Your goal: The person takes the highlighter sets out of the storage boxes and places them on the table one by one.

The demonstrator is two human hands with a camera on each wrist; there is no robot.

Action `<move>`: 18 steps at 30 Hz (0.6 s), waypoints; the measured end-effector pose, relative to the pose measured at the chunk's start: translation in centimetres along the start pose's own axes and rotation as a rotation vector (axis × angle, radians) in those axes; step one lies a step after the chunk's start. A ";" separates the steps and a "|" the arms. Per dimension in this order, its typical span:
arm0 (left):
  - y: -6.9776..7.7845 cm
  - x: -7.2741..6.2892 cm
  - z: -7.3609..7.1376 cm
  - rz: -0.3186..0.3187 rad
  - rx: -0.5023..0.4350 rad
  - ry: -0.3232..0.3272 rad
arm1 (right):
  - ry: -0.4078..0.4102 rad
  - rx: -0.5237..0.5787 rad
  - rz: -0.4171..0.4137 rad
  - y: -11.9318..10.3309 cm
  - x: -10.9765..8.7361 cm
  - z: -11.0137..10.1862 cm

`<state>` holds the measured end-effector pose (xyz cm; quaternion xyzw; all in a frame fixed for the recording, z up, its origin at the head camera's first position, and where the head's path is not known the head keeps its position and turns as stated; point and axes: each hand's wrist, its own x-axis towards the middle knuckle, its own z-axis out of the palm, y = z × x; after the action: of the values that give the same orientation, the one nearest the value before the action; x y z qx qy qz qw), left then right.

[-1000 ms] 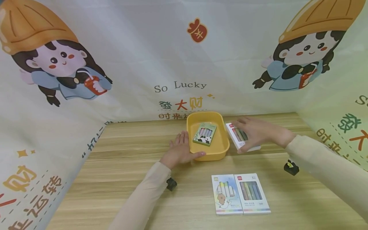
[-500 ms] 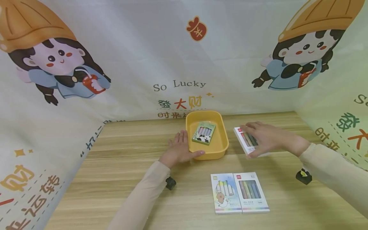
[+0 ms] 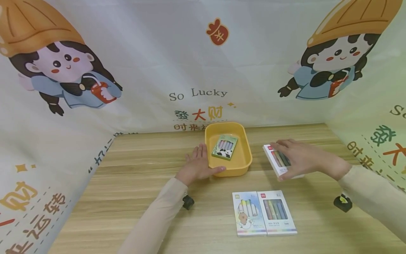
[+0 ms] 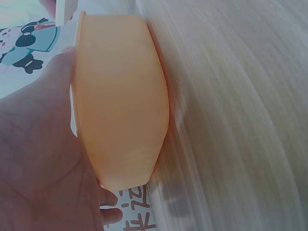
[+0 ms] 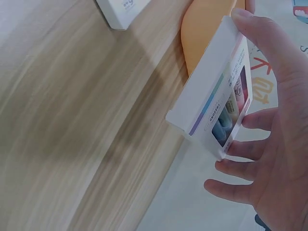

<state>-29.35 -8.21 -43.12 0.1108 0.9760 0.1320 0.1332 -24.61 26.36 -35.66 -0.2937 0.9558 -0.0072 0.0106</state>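
Worktop (image 3: 127,197) carries the yellow tray (image 3: 243,158); from my head feed I see the left hand (image 3: 197,168) against it, fingers straight, probably touching rather than gripping. The right hand (image 3: 302,160) pinches a white box (image 3: 275,158), raised and farther right of the tray than a second ago. The green box (image 3: 224,146) lies inside the tray, unmoved.

On the desk (image 3: 142,169), a tub (image 3: 243,157) with one box (image 3: 224,146) in it; in front, two boxes (image 3: 249,213) side by side; to the right, a held box (image 3: 279,160).
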 end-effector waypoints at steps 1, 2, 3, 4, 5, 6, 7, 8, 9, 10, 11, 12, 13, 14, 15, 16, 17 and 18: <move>0.0 -0.1 -0.1 0.001 0.001 0.000 | 0.001 -0.002 0.001 0.0 -0.2 0.1; 0.1 -0.2 -0.1 0.005 0.000 0.005 | 0.002 -0.005 0.002 0.0 -0.4 0.1; 0.1 -0.3 -0.2 0.008 0.000 0.008 | 0.006 -0.007 -0.001 0.0 -0.7 0.1; 0.2 -0.4 -0.3 0.011 0.001 0.008 | 0.009 -0.010 -0.002 0.0 -0.9 0.2; 0.2 -0.6 -0.3 0.014 -0.002 0.010 | 0.012 -0.012 -0.002 0.1 -1.1 0.3; 0.3 -0.7 -0.4 0.018 -0.007 0.013 | 0.017 -0.011 -0.003 0.1 -1.4 0.3; 0.3 -0.8 -0.5 0.020 -0.009 0.015 | 0.021 -0.011 -0.003 0.1 -1.6 0.4; 0.3 -0.9 -0.6 0.022 -0.009 0.015 | 0.024 -0.013 -0.004 0.1 -1.8 0.4; 0.3 -1.0 -0.6 0.020 -0.009 0.014 | 0.026 -0.015 -0.003 0.1 -2.0 0.5; 0.4 -1.0 -0.6 0.020 -0.014 0.015 | 0.029 -0.012 -0.004 0.0 -2.2 0.6; 0.4 -1.1 -0.7 0.021 -0.018 0.018 | 0.031 -0.012 -0.005 0.1 -2.3 0.7; 0.4 -1.1 -0.7 0.021 -0.016 0.018 | 0.031 -0.013 -0.004 0.0 -2.5 0.8; 0.4 -1.1 -0.7 0.020 -0.013 0.018 | 0.029 -0.011 0.000 0.0 -2.6 0.8; 0.4 -1.1 -0.7 0.020 -0.012 0.019 | 0.025 -0.012 0.008 0.0 -2.8 0.9; 0.4 -1.2 -0.7 0.020 -0.013 0.018 | 0.024 -0.010 0.013 -0.1 -2.9 1.0; 0.4 -1.1 -0.6 0.020 -0.014 0.018 | 0.024 -0.009 0.015 -0.1 -3.0 1.1; 0.4 -1.1 -0.6 0.021 -0.014 0.017 | 0.021 -0.012 0.023 -0.2 -3.2 1.2; 0.4 -1.1 -0.6 0.020 -0.013 0.014 | 0.019 -0.015 0.029 -0.2 -3.3 1.3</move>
<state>-28.41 -8.29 -42.23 0.1186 0.9749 0.1403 0.1258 -21.75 28.00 -36.87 -0.2796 0.9601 -0.0026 -0.0004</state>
